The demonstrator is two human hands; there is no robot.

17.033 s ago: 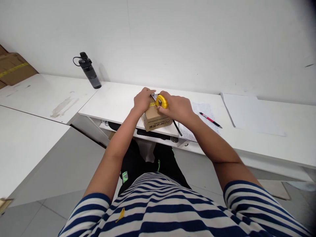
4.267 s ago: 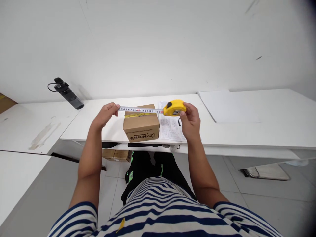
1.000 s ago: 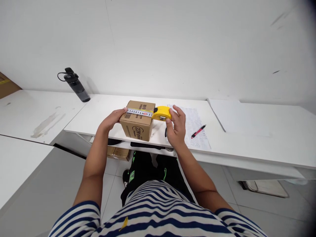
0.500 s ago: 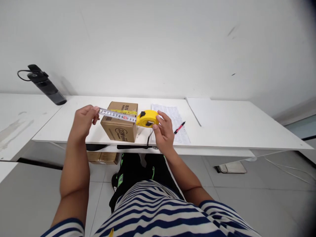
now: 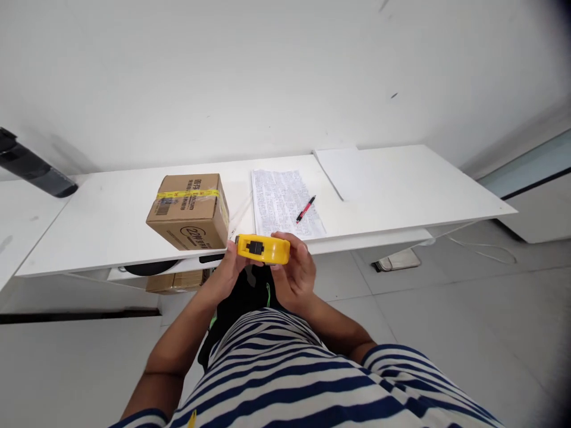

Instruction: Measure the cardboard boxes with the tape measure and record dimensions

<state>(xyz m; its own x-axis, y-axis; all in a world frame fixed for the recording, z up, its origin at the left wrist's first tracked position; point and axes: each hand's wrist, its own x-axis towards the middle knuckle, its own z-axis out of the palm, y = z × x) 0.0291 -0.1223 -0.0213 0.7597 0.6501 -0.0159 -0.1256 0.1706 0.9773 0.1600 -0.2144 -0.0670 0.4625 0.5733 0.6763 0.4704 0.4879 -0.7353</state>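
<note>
A yellow tape measure (image 5: 272, 249) with a black lock button is held in front of the desk's near edge. My right hand (image 5: 297, 273) is wrapped round its right end. At its left end, by the blade mouth, the fingers of my left hand (image 5: 226, 270) are closed on it; the blade no longer shows stretched out. A brown cardboard box (image 5: 191, 208) with yellow packing tape over its top stands on the desk to the left, touched by neither hand.
On the white desk (image 5: 392, 190) lie a written sheet (image 5: 279, 202) with a red and black pen (image 5: 306, 209) on it, and white paper (image 5: 332, 169) farther right. A dark water bottle (image 5: 35, 166) stands far left. Below the desk are cardboard boxes (image 5: 176, 282).
The silver blade has gone back into the case. My left hand came right and down to the case, and both hands moved toward my body. The view swung to the right.
</note>
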